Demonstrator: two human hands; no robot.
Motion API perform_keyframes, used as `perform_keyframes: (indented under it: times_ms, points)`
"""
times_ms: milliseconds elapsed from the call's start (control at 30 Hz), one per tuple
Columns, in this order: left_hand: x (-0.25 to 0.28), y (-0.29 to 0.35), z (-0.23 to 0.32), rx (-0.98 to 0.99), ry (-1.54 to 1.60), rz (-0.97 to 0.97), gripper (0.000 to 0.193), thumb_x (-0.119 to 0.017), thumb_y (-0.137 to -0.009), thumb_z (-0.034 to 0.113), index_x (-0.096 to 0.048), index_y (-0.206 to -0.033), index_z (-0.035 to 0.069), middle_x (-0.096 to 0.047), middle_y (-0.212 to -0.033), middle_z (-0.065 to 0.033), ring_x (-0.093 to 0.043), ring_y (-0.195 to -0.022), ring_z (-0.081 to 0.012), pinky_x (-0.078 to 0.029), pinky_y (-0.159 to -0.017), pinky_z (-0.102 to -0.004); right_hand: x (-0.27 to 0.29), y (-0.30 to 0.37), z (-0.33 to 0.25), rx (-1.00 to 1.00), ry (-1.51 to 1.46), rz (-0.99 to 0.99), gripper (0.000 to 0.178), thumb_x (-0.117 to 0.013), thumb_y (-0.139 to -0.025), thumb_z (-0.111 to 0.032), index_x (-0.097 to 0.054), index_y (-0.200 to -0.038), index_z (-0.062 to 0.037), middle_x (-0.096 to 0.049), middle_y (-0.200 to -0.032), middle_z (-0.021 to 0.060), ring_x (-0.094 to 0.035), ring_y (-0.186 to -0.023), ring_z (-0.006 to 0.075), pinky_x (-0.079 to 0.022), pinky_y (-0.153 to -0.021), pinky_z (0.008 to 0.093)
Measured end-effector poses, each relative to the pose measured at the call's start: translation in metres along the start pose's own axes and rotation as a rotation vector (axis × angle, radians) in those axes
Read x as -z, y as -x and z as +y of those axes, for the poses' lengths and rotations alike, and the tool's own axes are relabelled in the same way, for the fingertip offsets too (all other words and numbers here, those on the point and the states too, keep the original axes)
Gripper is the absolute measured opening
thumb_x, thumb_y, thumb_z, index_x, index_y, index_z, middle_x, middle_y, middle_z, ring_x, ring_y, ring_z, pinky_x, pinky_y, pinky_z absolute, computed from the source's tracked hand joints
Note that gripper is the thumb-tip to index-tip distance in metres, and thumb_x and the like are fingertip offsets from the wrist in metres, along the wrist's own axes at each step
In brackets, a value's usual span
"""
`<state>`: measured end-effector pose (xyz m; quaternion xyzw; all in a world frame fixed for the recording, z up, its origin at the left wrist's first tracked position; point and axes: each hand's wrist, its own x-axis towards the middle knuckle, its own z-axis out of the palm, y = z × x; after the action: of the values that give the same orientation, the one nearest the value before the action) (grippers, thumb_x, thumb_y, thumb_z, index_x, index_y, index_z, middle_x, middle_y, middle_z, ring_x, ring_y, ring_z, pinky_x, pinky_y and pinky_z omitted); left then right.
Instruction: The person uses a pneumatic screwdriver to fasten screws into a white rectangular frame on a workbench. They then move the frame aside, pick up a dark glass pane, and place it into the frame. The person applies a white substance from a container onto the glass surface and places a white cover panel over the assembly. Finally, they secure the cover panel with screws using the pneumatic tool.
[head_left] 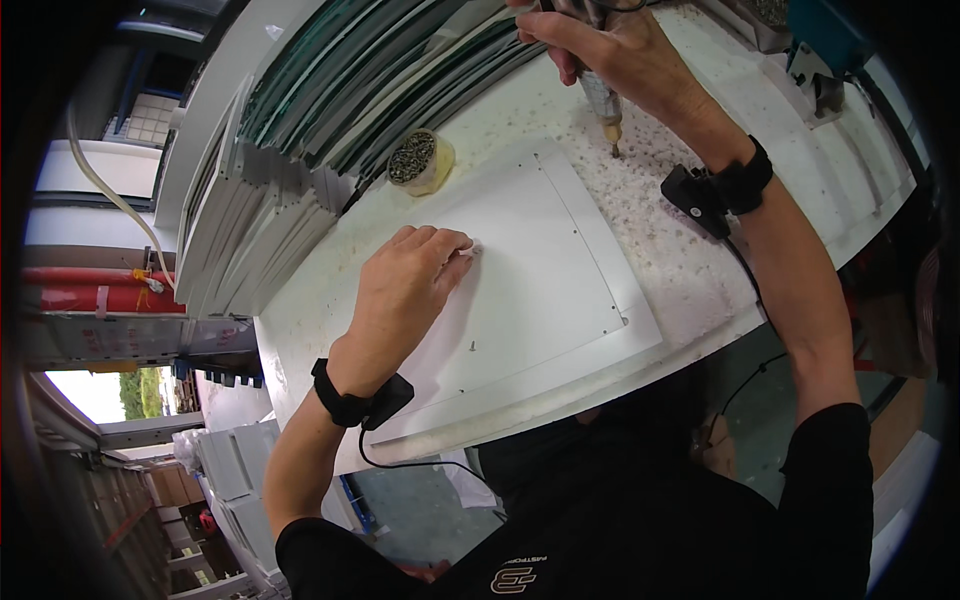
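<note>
A white flat panel (540,290) lies on the white worktable, with several small screws along its thin edge lines. My left hand (415,275) is over the panel, fingers pinched together; something small shows at the fingertips, too small to name. A loose screw (472,346) rests on the panel nearer to me. Up at the top, my right hand (600,40) grips an electric screwdriver (600,98), whose bit points down beyond the panel's far right edge. A round tub (440,167) filled with small screws stands just past the panel's far left corner.
Long grey, white and green strips (370,90) are stacked along the table's far left side, close to the tub. A teal tool (830,40) stands at the far right. Black bands with a cable (420,464) circle both my wrists. Pale spots mark the worktable (690,270).
</note>
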<state>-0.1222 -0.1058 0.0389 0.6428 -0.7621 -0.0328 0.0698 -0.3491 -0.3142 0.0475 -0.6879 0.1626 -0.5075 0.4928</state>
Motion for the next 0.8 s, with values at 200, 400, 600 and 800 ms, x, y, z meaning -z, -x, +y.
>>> perform_keyframes:
  times_ms: [200,400,600,800]
  points:
    - [-0.012,-0.008,-0.002,-0.117,-0.166,0.012,0.01,-0.073,-0.089,0.01,-0.067,-0.094,0.004,-0.07,-0.085,-0.0083,-0.066,-0.082,-0.0278,-0.054,-0.074,-0.039,-0.006,0.002,-0.006,-0.012,0.021,0.025,0.02,-0.069,-0.095,-0.018,-0.065,-0.108,-0.0029,-0.062,-0.075,0.0002,-0.06,-0.061,0.0085,-0.052,-0.054,0.0258]
    - [0.003,-0.003,0.081,-0.302,0.168,-0.106,0.013,-0.075,-0.084,0.005,-0.066,-0.093,0.005,-0.068,-0.083,-0.009,-0.066,-0.079,-0.0266,-0.054,-0.071,-0.0368,0.011,0.002,0.013,0.029,0.008,0.03,0.027,-0.069,-0.094,-0.026,-0.064,-0.107,-0.0038,-0.062,-0.075,0.0012,-0.059,-0.06,0.0109,-0.051,-0.055,0.0287]
    - [0.018,0.044,0.168,-0.603,0.319,-0.289,0.023,-0.08,-0.079,0.002,-0.066,-0.097,0.006,-0.068,-0.082,-0.0044,-0.066,-0.072,-0.023,-0.054,-0.062,-0.0359,0.007,0.004,0.019,0.007,0.14,0.051,0.039,-0.071,-0.089,-0.04,-0.07,-0.111,-0.0072,-0.064,-0.069,0.0036,-0.066,-0.062,0.0128,-0.055,-0.065,0.0307]
    - [0.058,0.071,0.142,-0.104,0.102,-0.282,0.017,-0.072,-0.084,-0.003,-0.062,-0.096,0.003,-0.067,-0.078,-0.0085,-0.066,-0.068,-0.0237,-0.052,-0.064,-0.0341,0.001,0.008,0.02,-0.04,0.195,-0.021,0.03,-0.068,-0.091,-0.034,-0.068,-0.106,-0.0087,-0.063,-0.072,0.0008,-0.064,-0.068,0.0088,-0.054,-0.067,0.0265]
